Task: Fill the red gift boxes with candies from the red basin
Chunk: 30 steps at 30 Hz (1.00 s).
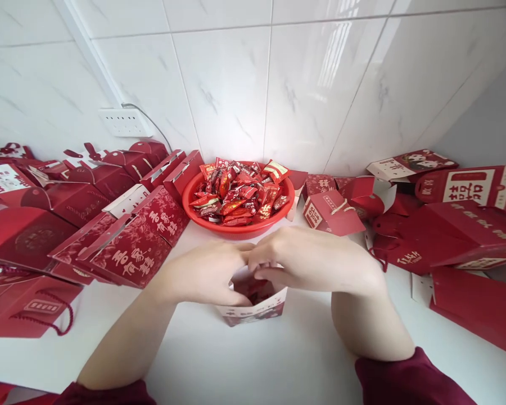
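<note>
A small white-and-red candy box stands on the white table in front of me, its top open. Red wrapped candies show dimly inside it. My left hand grips the box's left side, with the thumb along the front rim. Over the opening, my right hand is bent down with its fingers curled and thumb reaching inward. Whatever it may pinch is hidden behind the fingers. Just behind both hands sits a red plastic basin heaped with wrapped candies.
Folded red gift boxes crowd the left side, several with rope handles. More red boxes lie on the right, and a smaller box rests beside the basin. A power strip is on the tiled wall.
</note>
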### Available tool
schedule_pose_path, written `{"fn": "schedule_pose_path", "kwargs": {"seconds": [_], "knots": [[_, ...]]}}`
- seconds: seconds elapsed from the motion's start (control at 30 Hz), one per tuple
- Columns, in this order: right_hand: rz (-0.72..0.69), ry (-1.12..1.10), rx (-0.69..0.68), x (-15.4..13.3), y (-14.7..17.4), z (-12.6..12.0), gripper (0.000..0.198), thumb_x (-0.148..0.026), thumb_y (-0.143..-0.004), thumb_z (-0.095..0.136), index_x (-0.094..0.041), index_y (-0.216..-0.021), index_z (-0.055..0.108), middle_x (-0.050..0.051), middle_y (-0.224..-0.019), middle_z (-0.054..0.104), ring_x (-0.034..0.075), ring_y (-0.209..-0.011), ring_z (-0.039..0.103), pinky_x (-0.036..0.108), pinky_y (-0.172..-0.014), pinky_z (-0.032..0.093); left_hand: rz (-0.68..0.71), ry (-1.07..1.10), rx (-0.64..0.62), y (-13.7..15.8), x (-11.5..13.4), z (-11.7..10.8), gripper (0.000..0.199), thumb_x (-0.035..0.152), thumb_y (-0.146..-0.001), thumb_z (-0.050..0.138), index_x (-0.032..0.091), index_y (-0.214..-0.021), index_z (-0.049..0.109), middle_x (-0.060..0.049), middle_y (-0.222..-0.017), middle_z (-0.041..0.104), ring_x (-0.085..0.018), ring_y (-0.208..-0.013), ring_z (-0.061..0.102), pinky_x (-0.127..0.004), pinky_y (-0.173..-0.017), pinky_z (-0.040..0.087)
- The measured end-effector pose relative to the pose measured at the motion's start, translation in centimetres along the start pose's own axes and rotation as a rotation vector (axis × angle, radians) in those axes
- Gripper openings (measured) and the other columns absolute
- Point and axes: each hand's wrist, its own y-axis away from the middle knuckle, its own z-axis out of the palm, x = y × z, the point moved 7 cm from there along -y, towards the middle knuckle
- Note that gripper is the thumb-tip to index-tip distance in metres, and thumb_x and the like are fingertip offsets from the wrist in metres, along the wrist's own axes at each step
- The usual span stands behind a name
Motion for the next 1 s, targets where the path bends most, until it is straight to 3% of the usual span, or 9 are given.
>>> {"fn": "schedule_pose_path", "kwargs": {"seconds": [0.17, 0.27, 0.33, 0.4, 0.47, 0.57, 0.7, 0.8, 1.0], "knots": [[-0.007, 0.001, 0.163, 0.2, 1.0, -1.8, 0.016, -0.024, -0.092, 0.059, -0.02, -0.107, 0.065, 0.006, -0.101, 0.069, 0.018, -0.088, 0.064, 0.03, -0.076, 0.048, 0.003, 0.032, 0.152, -0.3, -0.8, -1.5, 0.024, 0.019, -0.093, 0.047, 0.025, -0.097, 0.07, 0.0, -0.106, 0.071, -0.02, -0.098, 0.066, -0.028, -0.084, 0.048], [0.066, 0.007, 0.274, 1.4, 2.0, -3.1, 0.047, -0.037, -0.085, 0.07, -0.024, -0.126, 0.054, 0.007, -0.121, 0.062, 0.022, -0.105, 0.06, 0.033, -0.083, 0.049, 0.049, 0.119, 0.283, -0.9, -1.3, -2.7, 0.023, 0.017, -0.094, 0.047, 0.024, -0.098, 0.069, -0.002, -0.114, 0.068, -0.02, -0.108, 0.063, -0.03, -0.094, 0.047], [0.16, 0.009, 0.263, 3.1, 1.8, -2.8, 0.063, -0.035, -0.08, 0.074, -0.027, -0.137, 0.045, 0.007, -0.128, 0.059, 0.024, -0.108, 0.059, 0.033, -0.083, 0.048, 0.014, 0.193, 0.411, -1.0, -2.4, -3.6, 0.02, 0.025, -0.093, 0.052, 0.023, -0.111, 0.063, -0.004, -0.12, 0.065, -0.021, -0.112, 0.061, -0.032, -0.096, 0.048], [0.282, 0.034, 0.22, 5.3, 1.3, -2.1, 0.068, -0.026, -0.081, 0.071, -0.027, -0.142, 0.04, 0.008, -0.125, 0.061, 0.024, -0.103, 0.061, 0.031, -0.076, 0.048, -0.063, 0.258, 0.496, -0.7, -3.7, -4.1, 0.039, 0.035, -0.089, 0.061, 0.024, -0.126, 0.052, -0.008, -0.13, 0.059, -0.022, -0.112, 0.061, -0.034, -0.093, 0.051], [0.382, 0.08, 0.226, 7.2, 0.8, -1.8, 0.067, -0.02, -0.082, 0.066, -0.024, -0.143, 0.039, 0.01, -0.12, 0.063, 0.025, -0.1, 0.061, 0.03, -0.072, 0.046, -0.138, 0.296, 0.49, -0.5, -4.9, -4.1, 0.06, 0.042, -0.081, 0.071, 0.026, -0.133, 0.045, -0.01, -0.135, 0.056, -0.023, -0.107, 0.064, -0.034, -0.088, 0.054], [0.403, 0.142, 0.295, 8.4, 0.5, -1.8, 0.053, -0.018, -0.081, 0.064, -0.019, -0.132, 0.05, 0.01, -0.109, 0.063, 0.023, -0.093, 0.06, 0.028, -0.069, 0.043, -0.226, 0.349, 0.405, -0.6, -6.2, -3.4, 0.072, 0.045, -0.072, 0.078, 0.026, -0.135, 0.046, -0.009, -0.118, 0.066, -0.022, -0.093, 0.068, -0.034, -0.08, 0.057], [0.281, 0.238, 0.37, 8.4, 0.2, -2.1, 0.007, -0.012, -0.083, 0.059, -0.016, -0.088, 0.062, 0.006, -0.093, 0.059, 0.017, -0.082, 0.055, 0.026, -0.068, 0.041, -0.225, 0.365, 0.343, -1.4, -6.5, -2.5, 0.031, 0.043, -0.084, 0.066, 0.02, -0.106, 0.066, -0.004, -0.095, 0.074, -0.021, -0.088, 0.07, -0.031, -0.079, 0.056], [0.213, 0.296, 0.417, 8.3, 0.1, -2.4, 0.01, -0.01, -0.085, 0.057, -0.015, -0.08, 0.064, 0.007, -0.091, 0.058, 0.018, -0.086, 0.054, 0.027, -0.07, 0.04, -0.23, 0.235, 0.387, -1.8, -6.7, -2.6, 0.022, 0.037, -0.088, 0.059, 0.018, -0.083, 0.07, -0.002, -0.085, 0.075, -0.02, -0.081, 0.069, -0.029, -0.073, 0.054], [0.094, 0.121, 0.315, 7.3, 1.0, -2.7, 0.02, -0.022, -0.095, 0.052, -0.017, -0.085, 0.069, 0.004, -0.085, 0.063, 0.014, -0.074, 0.056, 0.027, -0.066, 0.039, -0.243, 0.189, 0.433, -1.7, -7.0, -2.6, 0.021, 0.033, -0.088, 0.057, 0.022, -0.091, 0.075, -0.001, -0.091, 0.077, -0.02, -0.082, 0.071, -0.028, -0.074, 0.053]]}}
